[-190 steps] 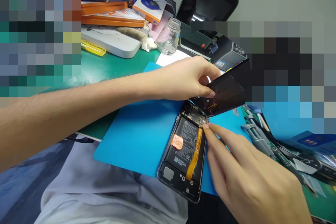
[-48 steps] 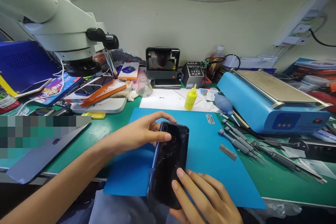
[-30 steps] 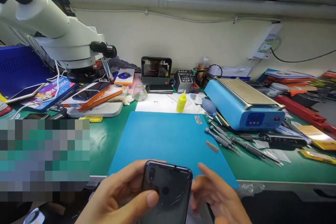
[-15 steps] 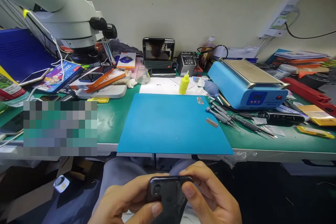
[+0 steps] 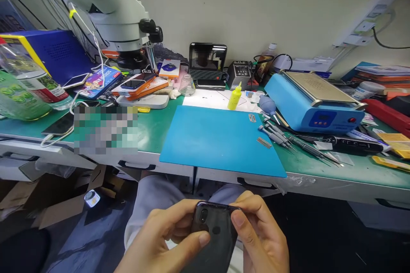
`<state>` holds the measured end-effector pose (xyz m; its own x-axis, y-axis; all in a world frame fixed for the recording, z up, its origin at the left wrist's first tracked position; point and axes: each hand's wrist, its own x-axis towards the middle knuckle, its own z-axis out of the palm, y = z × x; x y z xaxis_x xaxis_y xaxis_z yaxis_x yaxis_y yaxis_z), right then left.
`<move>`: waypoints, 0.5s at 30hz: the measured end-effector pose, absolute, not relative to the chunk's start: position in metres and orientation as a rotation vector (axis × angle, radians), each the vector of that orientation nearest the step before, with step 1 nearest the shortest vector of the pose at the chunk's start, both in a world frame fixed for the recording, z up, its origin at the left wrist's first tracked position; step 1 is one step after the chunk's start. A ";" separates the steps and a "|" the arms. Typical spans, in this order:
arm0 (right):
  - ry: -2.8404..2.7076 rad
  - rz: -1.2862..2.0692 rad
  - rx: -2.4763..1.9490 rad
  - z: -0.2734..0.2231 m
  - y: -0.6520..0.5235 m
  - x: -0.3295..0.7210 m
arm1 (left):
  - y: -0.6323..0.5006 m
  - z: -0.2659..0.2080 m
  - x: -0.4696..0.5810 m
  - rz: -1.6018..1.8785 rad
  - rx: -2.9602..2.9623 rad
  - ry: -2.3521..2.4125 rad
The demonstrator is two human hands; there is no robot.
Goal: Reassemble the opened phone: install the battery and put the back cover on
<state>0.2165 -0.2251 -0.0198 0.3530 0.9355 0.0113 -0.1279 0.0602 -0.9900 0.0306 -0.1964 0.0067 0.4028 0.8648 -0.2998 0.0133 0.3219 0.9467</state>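
Note:
A black smartphone (image 5: 214, 243) is held in front of my lap, its back with the camera bump and round sensor facing me. My left hand (image 5: 173, 234) grips its left side, the thumb lying across the back. On the other side my right hand (image 5: 261, 232) holds the upper right corner, thumb on the back and fingers behind the top edge. The phone's lower end runs out of the picture. Beyond it, on the bench, lies a blue mat (image 5: 221, 140) with a small metal strip (image 5: 264, 142) at its right edge.
Screwdrivers (image 5: 277, 135) and tweezers (image 5: 315, 151) lie right of the mat, before a blue heating-plate machine (image 5: 315, 102). A yellow bottle (image 5: 235, 97) stands behind the mat. A microscope (image 5: 120, 21), stacked phone boxes (image 5: 139, 88) and a plastic bottle (image 5: 41, 79) occupy the left.
The view has swung left and tilted, so the bench appears shifted right. Both hands still hold the phone, and more of its back now shows.

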 end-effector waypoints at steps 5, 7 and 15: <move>-0.816 1.027 -1.267 -0.017 -0.233 0.210 | -0.200 -0.013 0.027 0.814 0.953 0.931; -0.821 1.049 -1.295 -0.016 -0.240 0.207 | -0.200 -0.020 0.023 0.885 0.889 0.937; -1.205 0.977 -1.333 -0.028 -0.268 0.211 | -0.221 -0.022 0.020 1.207 0.610 1.089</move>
<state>0.2112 -0.2676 -0.0276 0.1617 0.9843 0.0709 0.1345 0.0492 -0.9897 0.0199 -0.2210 -0.0223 -0.0213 0.9424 -0.3339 -0.4289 0.2930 0.8545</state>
